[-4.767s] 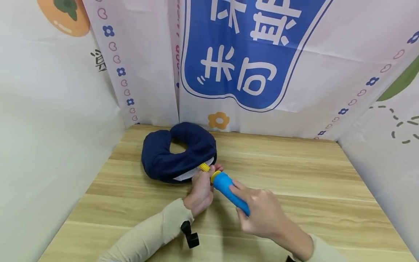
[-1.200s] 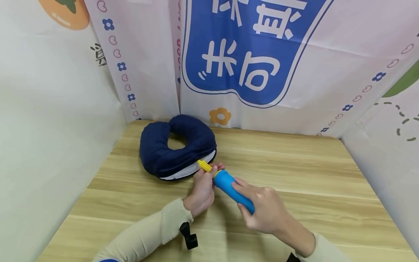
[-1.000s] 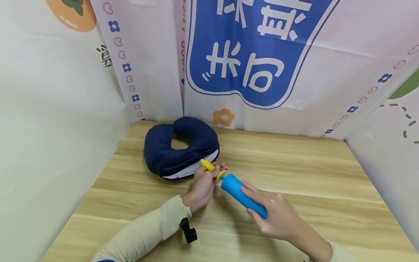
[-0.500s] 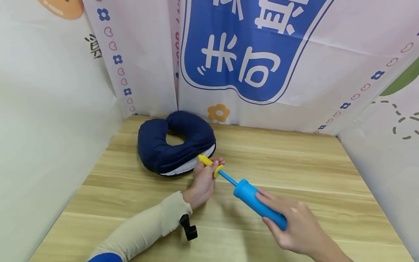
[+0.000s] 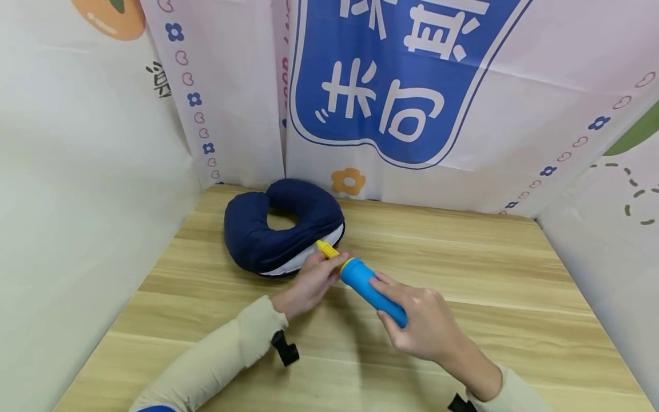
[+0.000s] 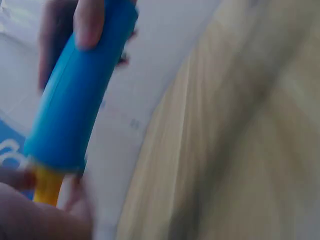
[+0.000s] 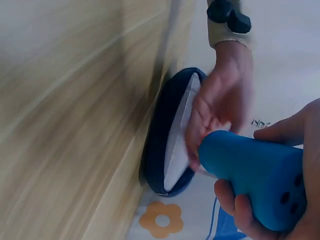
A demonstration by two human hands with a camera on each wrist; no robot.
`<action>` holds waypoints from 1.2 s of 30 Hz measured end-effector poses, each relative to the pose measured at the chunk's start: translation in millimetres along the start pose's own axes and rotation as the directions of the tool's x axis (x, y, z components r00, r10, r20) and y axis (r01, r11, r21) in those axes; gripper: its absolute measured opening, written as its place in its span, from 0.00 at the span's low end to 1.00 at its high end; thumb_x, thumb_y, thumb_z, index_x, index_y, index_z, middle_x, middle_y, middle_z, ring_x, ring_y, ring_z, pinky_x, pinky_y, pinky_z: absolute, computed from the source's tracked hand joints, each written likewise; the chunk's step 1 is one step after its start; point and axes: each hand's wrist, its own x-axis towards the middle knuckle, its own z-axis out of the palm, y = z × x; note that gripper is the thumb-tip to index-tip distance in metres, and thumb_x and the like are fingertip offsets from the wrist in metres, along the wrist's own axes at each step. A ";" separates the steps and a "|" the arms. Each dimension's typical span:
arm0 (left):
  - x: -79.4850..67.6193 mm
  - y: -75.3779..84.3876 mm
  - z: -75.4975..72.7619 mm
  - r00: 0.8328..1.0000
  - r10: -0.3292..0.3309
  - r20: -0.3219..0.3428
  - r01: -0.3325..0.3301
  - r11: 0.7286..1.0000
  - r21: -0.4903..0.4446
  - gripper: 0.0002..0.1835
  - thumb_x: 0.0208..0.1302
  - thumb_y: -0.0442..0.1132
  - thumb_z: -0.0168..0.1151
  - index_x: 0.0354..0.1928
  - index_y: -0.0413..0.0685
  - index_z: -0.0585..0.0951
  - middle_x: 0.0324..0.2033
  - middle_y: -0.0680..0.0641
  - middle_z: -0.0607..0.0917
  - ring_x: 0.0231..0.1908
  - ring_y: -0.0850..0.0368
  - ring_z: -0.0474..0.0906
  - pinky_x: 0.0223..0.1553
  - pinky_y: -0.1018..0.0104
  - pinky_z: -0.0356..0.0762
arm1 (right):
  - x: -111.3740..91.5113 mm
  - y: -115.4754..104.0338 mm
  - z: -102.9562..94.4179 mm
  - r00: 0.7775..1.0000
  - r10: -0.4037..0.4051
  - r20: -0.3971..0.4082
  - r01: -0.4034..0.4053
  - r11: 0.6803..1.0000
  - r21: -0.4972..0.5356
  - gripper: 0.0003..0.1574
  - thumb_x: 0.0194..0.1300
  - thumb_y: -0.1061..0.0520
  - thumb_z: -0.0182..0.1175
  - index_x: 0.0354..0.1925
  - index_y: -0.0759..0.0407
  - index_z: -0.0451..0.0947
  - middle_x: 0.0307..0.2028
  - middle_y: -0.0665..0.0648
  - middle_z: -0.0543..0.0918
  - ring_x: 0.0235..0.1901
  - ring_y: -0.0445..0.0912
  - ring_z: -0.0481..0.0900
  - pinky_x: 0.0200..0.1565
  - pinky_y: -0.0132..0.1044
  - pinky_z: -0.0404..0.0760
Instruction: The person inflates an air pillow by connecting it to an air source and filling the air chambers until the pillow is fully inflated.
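Observation:
A navy U-shaped neck pillow [image 5: 257, 240] lies at the back left of the table, a white strip [image 7: 180, 135] showing along its open side seam. A hand pump with a blue barrel [image 5: 365, 286] and a yellow nozzle end [image 5: 326, 248] slants from the pillow toward me. The yellow tip is right at the white strip. My left hand [image 5: 311, 280] grips the yellow end beside the pillow. Around the lower blue barrel, my right hand [image 5: 424, 320] has its fingers and thumb wrapped. The barrel sits down against the yellow end, hiding the rod.
The wood-grain table [image 5: 489, 274] is bounded by a white wall on the left, a printed cloth [image 5: 386, 86] at the back and a white wall on the right. Black wrist mounts [image 5: 285, 349] jut from the sleeves, close over the table.
Half a second ago the blue barrel was drawn back with the rod showing; my right hand has since pushed it forward onto the yellow end. My left hand's fingers have shifted slightly.

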 end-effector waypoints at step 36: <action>12.3 66.7 -64.1 0.804 0.417 0.425 -0.347 -0.251 0.903 0.12 0.62 0.34 0.63 0.48 0.42 0.84 0.40 0.45 0.83 0.38 0.51 0.79 0.41 0.60 0.80 | 1.1 17.5 14.9 0.968 0.143 0.207 -0.128 0.988 -0.085 0.43 0.56 0.44 0.67 0.69 0.40 0.65 0.62 0.49 0.77 0.43 0.42 0.85 0.28 0.34 0.80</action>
